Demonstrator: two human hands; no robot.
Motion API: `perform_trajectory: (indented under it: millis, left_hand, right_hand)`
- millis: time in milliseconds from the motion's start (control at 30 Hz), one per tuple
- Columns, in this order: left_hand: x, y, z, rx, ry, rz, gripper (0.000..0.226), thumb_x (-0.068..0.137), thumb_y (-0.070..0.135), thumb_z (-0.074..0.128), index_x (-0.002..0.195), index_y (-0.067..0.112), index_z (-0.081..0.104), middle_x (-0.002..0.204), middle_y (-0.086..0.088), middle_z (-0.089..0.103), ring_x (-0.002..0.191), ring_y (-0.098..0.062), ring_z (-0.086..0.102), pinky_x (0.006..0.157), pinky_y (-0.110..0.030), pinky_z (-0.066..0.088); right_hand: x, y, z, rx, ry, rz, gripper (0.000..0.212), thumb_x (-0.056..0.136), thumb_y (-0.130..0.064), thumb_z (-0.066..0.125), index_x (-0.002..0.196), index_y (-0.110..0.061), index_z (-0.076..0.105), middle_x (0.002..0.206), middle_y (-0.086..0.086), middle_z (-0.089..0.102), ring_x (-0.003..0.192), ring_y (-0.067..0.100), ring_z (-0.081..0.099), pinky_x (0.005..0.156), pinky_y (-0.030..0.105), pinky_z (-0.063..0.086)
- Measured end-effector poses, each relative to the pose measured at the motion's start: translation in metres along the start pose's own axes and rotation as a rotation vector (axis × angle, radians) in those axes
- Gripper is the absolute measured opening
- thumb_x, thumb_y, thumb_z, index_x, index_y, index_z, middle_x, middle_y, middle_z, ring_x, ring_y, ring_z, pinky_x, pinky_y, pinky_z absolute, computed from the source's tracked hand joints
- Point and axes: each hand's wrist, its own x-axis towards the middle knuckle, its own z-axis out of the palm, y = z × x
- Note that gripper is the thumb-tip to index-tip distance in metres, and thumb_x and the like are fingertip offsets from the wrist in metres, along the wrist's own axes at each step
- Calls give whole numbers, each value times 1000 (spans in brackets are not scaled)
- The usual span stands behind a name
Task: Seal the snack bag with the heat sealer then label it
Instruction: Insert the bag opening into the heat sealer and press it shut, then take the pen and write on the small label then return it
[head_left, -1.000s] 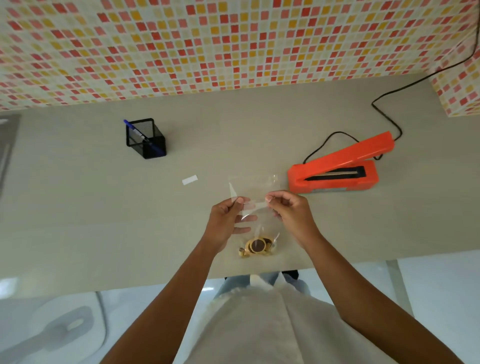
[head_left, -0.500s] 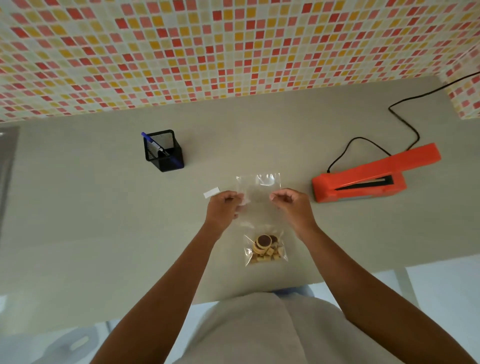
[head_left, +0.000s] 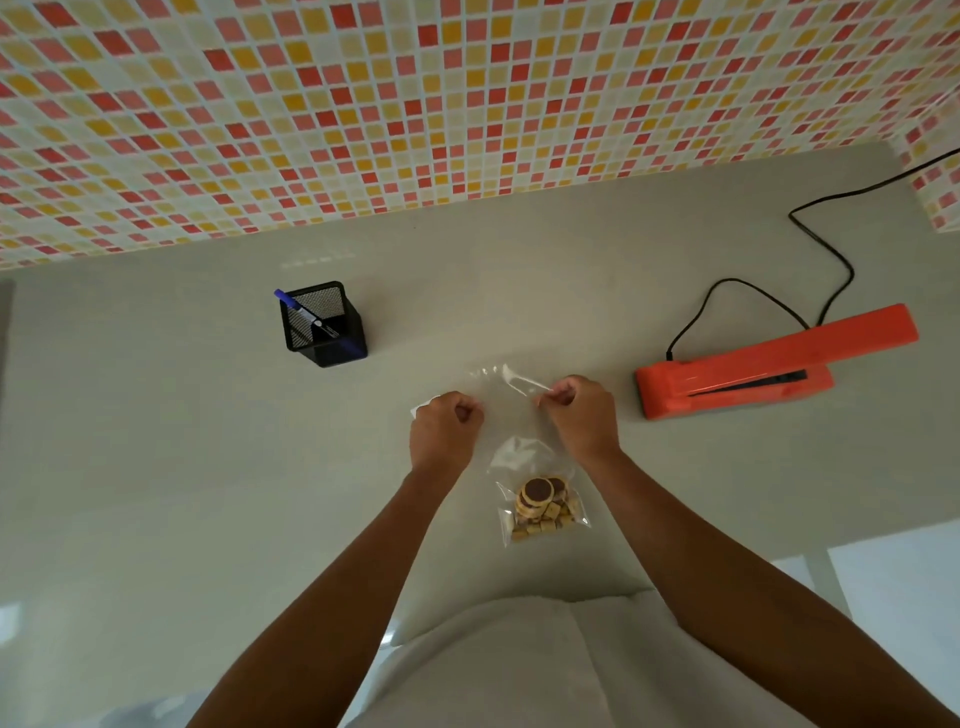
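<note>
A clear snack bag (head_left: 540, 512) with round biscuits and small crackers lies flat on the grey table, its open top stretching away from me. My left hand (head_left: 444, 428) pinches the bag's top left edge. My right hand (head_left: 579, 413) pinches the top right edge, fingers curled. An orange heat sealer (head_left: 769, 364) sits to the right with its lid raised. A small white label (head_left: 422, 406) lies just beyond my left hand, mostly hidden by it.
A black mesh pen holder (head_left: 324, 325) with a blue pen (head_left: 304, 312) stands at the back left. The sealer's black cable (head_left: 826, 244) loops toward the tiled wall (head_left: 415, 104). The table's front edge runs near my body.
The bag's top has been pulled flat and stretched away from me, with my hands moving slightly apart along its top edge. The camera view has shifted, so the sealer appears further right.
</note>
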Motion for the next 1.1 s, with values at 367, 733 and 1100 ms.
perform_trajectory:
  millis: [367, 733, 1100]
  left_hand:
    - [3, 0, 1, 68, 6, -13, 18, 87, 39, 68, 81, 22, 67, 71, 5, 66, 76, -23, 65, 69, -28, 52]
    - [1, -8, -20, -48, -23, 42, 13, 83, 34, 72, 85, 21, 71, 75, 8, 69, 75, -14, 66, 72, -26, 54]
    - [42, -16, -145, -305, 470, 88, 16, 91, 33, 66, 95, 17, 65, 80, -1, 68, 69, -12, 62, 65, -29, 51]
  right_hand:
    - [-5, -8, -1, -34, -3, 8, 24, 79, -24, 80, 95, -14, 65, 82, -2, 64, 79, 17, 62, 74, 29, 51]
    - [-15, -25, 3, -20, -53, -72, 5, 83, -12, 71, 87, -14, 69, 75, -7, 65, 70, 10, 61, 72, 29, 53]
    - [-14, -108, 36, 207, -206, -219, 6, 85, -16, 74, 85, -12, 70, 78, 4, 71, 62, 16, 62, 66, 28, 51]
